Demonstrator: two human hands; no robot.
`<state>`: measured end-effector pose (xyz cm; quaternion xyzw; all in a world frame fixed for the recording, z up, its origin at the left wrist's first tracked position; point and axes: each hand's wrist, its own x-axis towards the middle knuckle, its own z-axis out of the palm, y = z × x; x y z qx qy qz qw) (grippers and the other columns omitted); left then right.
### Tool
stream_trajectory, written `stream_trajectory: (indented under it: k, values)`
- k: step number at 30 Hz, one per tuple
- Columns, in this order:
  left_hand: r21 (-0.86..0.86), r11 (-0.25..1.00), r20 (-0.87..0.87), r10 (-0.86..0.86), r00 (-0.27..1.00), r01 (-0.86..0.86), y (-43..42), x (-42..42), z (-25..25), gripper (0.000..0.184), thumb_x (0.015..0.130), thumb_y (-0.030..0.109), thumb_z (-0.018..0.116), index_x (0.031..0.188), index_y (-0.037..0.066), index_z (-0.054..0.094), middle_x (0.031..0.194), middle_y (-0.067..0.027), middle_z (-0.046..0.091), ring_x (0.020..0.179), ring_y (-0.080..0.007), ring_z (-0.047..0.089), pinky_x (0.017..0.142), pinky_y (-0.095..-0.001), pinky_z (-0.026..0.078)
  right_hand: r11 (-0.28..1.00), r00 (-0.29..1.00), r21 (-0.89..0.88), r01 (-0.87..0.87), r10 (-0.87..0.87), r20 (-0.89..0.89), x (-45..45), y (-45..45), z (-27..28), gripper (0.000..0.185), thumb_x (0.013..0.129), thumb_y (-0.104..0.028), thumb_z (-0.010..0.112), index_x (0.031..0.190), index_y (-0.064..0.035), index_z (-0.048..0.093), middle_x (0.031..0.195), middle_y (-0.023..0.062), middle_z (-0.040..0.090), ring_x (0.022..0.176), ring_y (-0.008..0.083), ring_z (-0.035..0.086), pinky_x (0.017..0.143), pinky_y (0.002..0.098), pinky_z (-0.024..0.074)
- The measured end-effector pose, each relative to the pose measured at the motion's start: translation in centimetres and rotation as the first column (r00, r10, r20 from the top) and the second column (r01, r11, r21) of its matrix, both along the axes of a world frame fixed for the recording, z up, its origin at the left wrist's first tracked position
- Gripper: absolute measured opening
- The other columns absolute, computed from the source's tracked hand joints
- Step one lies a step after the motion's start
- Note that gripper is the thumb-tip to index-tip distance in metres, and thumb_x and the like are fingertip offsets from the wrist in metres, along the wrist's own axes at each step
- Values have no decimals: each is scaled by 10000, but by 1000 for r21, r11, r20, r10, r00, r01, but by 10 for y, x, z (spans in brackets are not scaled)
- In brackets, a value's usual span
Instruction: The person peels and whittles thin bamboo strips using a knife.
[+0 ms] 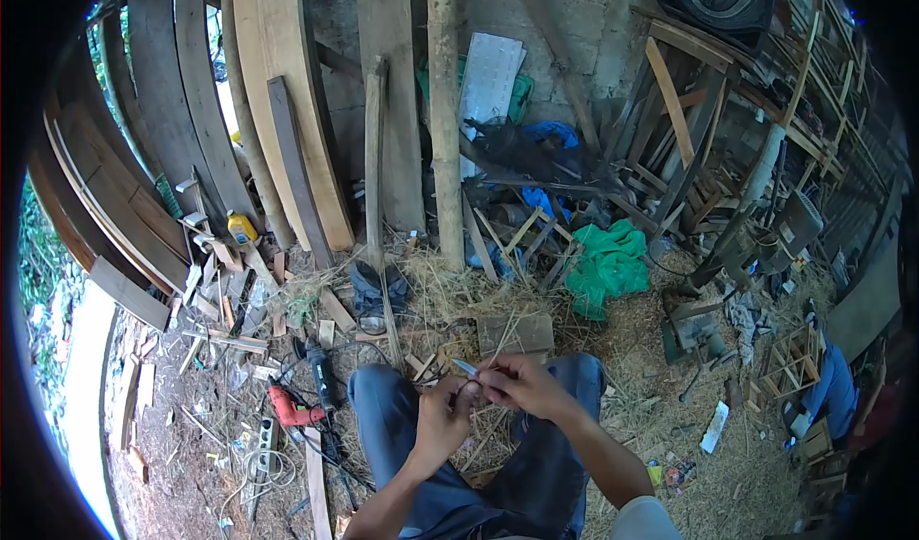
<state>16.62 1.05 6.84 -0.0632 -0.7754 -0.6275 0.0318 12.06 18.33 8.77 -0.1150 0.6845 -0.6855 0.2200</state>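
My right hand (pixel 523 387) is closed in front of my lap, and a small knife (pixel 464 368) shows its short, pale blade pointing up and left from the fingers. The knife's handle is hidden in the grip. My left hand (pixel 443 419) is pinched shut right beside it, fingertips meeting those of the right hand. Whatever lies between the left fingers is too small to make out. Both hands are above my knees in dark blue trousers (pixel 383 411). A wooden block (pixel 515 334) sits on the ground just beyond the hands.
Left of my knee lie a red power tool (pixel 290 406), a dark drill (pixel 321 372) and a power strip (pixel 266 435) with tangled cords. Tall planks (pixel 278 90) lean behind. A green plastic sheet (pixel 608 267) and scrap wood lie ahead; shavings cover the ground. Someone in blue (pixel 831 387) is far right.
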Motion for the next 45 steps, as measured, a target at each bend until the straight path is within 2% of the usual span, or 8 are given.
stream_trajectory:
  k: [10, 12, 15, 20, 22, 32, 40, 45]
  values:
    - [-26, 1000, -20, -12, 1000, 11, -3, 1, 3, 139, 925, 86, 542, 881, -21, 619, 716, -53, 618, 663, -89, 569, 590, -237, 442, 999, 999, -52, -9, 12, 52, -19, 15, -7, 189, 923, -196, 584, 938, -10, 616, 637, -22, 531, 500, 28, 422, 441, 200, 326]
    - [-41, 999, -31, 0, 1000, -2, -11, 10, -3, 123, 918, 75, 549, 878, -17, 619, 704, -53, 616, 653, -89, 571, 580, -238, 443, 923, 923, 13, 385, -384, -38, -38, 34, -5, 179, 954, -165, 520, 937, -8, 605, 634, -17, 499, 485, 24, 364, 424, 194, 260]
    - [-68, 996, -60, 51, 997, -55, -17, 13, -7, 63, 876, 35, 583, 858, -10, 623, 680, -83, 604, 601, -135, 575, 550, -268, 437, 911, 916, -106, 400, -399, 26, -51, 63, 5, 192, 955, -170, 512, 985, -14, 618, 630, -22, 484, 476, 24, 347, 415, 191, 256]
    - [-89, 990, -24, 105, 994, -106, -9, 1, -11, 20, 827, -2, 620, 845, -10, 616, 696, -133, 598, 568, -217, 582, 533, -309, 432, 948, 949, -87, 305, -295, 114, -14, 16, 1, 205, 955, -164, 511, 1040, -12, 620, 646, -19, 510, 481, 27, 391, 422, 183, 289]
    - [-138, 982, -209, 99, 973, -129, -2, -1, 2, 66, 862, 34, 606, 833, -25, 600, 641, -81, 561, 541, -101, 501, 518, -264, 407, 996, 997, -76, 39, -34, 62, -3, 2, -4, 219, 956, -173, 516, 1061, -10, 617, 647, -22, 511, 482, 27, 392, 421, 187, 295]
    - [-206, 970, -288, 68, 955, -131, 1, 2, 3, 36, 848, 9, 604, 851, -26, 609, 701, -126, 579, 564, -169, 525, 530, -297, 409, 998, 983, -30, 48, -42, 181, -18, 14, -3, 216, 938, -188, 558, 1022, -8, 645, 637, -39, 496, 483, 30, 376, 434, 188, 296]
    - [-61, 994, -62, 84, 995, -88, -22, 8, -19, 71, 864, 46, 610, 850, -23, 597, 673, -98, 589, 575, -169, 566, 550, -299, 448, 829, 837, -114, 547, -546, 39, -65, 81, -11, 243, 959, -227, 518, 977, -8, 620, 633, -48, 476, 465, 17, 346, 404, 182, 267]
    - [349, 936, 125, -8, 992, -36, -17, -26, -21, 147, 942, 140, 539, 879, 12, 576, 633, -28, 548, 524, -102, 532, 458, -250, 420, 916, 924, -126, 380, -371, 91, -46, 40, -17, 235, 955, -225, 530, 980, -6, 611, 646, -24, 499, 482, 25, 361, 418, 181, 268]
